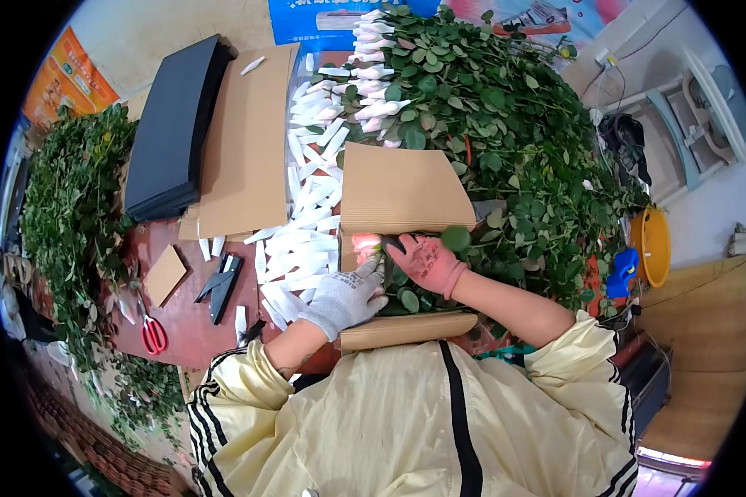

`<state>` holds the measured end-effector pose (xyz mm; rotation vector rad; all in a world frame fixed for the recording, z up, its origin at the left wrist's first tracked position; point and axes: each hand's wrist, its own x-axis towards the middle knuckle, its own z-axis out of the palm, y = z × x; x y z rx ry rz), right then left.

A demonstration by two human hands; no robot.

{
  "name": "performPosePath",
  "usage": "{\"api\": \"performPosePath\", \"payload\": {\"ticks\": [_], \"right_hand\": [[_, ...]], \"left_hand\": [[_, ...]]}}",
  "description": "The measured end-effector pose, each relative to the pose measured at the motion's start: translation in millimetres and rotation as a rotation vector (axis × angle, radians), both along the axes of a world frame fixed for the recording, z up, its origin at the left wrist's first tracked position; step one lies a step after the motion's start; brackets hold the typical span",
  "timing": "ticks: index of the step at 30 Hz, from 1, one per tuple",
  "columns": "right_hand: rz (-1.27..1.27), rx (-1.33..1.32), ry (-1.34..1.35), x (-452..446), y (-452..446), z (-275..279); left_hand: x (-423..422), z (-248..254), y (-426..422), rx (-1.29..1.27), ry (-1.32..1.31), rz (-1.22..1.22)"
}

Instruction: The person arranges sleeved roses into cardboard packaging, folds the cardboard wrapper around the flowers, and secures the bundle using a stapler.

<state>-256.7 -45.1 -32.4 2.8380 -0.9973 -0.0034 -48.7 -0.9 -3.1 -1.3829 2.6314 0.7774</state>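
Observation:
My left hand (346, 300), in a grey-white glove, closes at the pink rose heads (365, 245) lying on brown corrugated cardboard (406, 189). Beside it my right hand (425, 262), in a pink glove with dark fingertips, has its fingers bent round the rose stems just behind the heads. One cardboard flap stands beyond my hands, and a folded edge (406, 331) lies close to my body. Green leaves (404, 300) stick out below my right hand. White sleeves (305, 240) are heaped left of the cardboard.
Leafy rose stems (506, 141) pile up at the back right, with white-wrapped heads (375, 87). At left are a black stack (176, 124), cardboard sheets (253, 149), a stapler (220, 287), red scissors (152, 334) and more foliage (75, 199). A yellow basin (655, 247) is at right.

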Motion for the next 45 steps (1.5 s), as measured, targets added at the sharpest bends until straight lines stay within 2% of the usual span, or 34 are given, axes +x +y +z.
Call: {"api": "performPosePath", "payload": {"ticks": [1,2,6,9,11,12,14,16,19,21,23,24,26,27,28,29,31,32,33,35,37,39,40,41,42,43,44,45], "right_hand": [[0.024,-0.101,-0.018,-3.2,-3.0,-6.3],[-0.066,-0.044,-0.050,-4.8,-1.8,-13.7],[-0.080,-0.127,-0.123,-9.8,-5.5,-22.0],[-0.078,-0.025,-0.091,-9.7,-5.0,-23.9],[-0.081,-0.152,-0.318,-7.9,-7.5,-31.1],[-0.083,-0.152,-0.319,-6.5,-6.3,-29.7],[-0.198,0.136,-0.213,-3.0,-4.2,-27.1],[-0.193,0.151,-0.116,1.2,-3.9,-27.2],[-0.167,0.136,0.031,4.0,-2.7,-25.3],[-0.135,0.124,0.088,-3.2,2.2,-16.1],[0.054,0.112,-0.040,-9.5,4.8,14.9],[-0.052,0.374,0.152,0.4,4.6,55.3],[-0.141,0.280,-0.185,-5.5,11.8,102.0],[-0.183,0.309,-0.421,-12.2,6.0,112.1],[-0.343,0.452,-0.609,-17.5,-7.7,122.3],[-0.393,0.112,-0.651,-21.5,-20.1,116.8],[-0.497,0.089,-0.488,-43.2,-52.7,105.1],[-0.452,0.066,-0.532,-49.9,-49.2,97.2],[-0.397,0.044,-0.571,-50.5,-43.2,94.3],[-0.096,-0.047,-0.493,-42.3,-13.3,106.4],[-0.018,-0.006,-0.528,-32.2,-6.7,112.8],[-0.340,-0.018,-0.621,-35.3,-22.9,113.1],[-0.461,-0.191,-0.510,-42.9,-38.7,113.4],[-0.515,-0.456,-0.323,-62.7,-65.2,88.2],[-0.704,-0.160,-0.210,-72.0,-81.7,83.1],[-0.865,0.205,-0.239,-78.5,-102.3,75.4],[-0.710,0.176,-0.441,-103.8,-130.7,15.3],[-0.648,0.524,-0.724,-105.8,-139.5,8.3]], "left_hand": [[0.3,-0.1,0.2,0.000,0.003,0.003],[0.7,-0.4,1.2,-0.002,0.018,0.012],[1.8,-9.1,3.6,-0.029,0.056,0.018],[1.8,-7.1,4.4,-0.030,0.044,0.014],[2.8,-11.5,5.7,-0.037,0.062,0.017],[3.0,-11.6,5.8,-0.043,0.080,0.021],[2.9,-8.9,3.8,-0.001,0.067,0.027],[2.3,-7.1,2.1,0.040,0.050,0.024],[12.5,-21.4,-10.0,-0.041,0.154,-0.010],[23.6,-40.0,-20.6,-0.215,0.393,-0.086],[23.3,-27.2,-29.6,-0.068,0.382,0.011],[23.2,-20.3,-31.2,-0.131,0.357,0.006],[22.3,-20.3,-34.2,-0.256,0.345,-0.076],[23.9,-21.0,-36.1,-0.244,0.335,-0.070],[25.5,-20.8,-38.0,-0.228,0.247,-0.146],[27.0,-24.5,-41.7,-0.205,0.187,-0.175],[31.1,-33.7,-46.9,-0.178,0.118,-0.208],[34.3,-38.7,-48.5,-0.209,0.144,-0.247],[36.0,-41.7,-49.1,-0.241,0.173,-0.276],[32.7,-25.1,-49.8,-0.196,0.152,-0.245],[28.8,-14.3,-47.3,-0.139,0.129,-0.237],[24.3,-8.5,-50.7,-0.092,0.074,-0.209],[31.2,-25.7,-50.3,-0.215,0.286,-0.241],[29.2,-23.5,-48.1,-0.228,0.285,-0.263],[27.5,-18.9,-46.7,-0.221,0.233,-0.250],[25.7,-13.1,-45.3,-0.215,0.181,-0.236],[25.8,-4.5,-45.0,-0.219,0.137,-0.271],[29.4,-1.1,-43.4,-0.239,0.130,-0.289]]}}
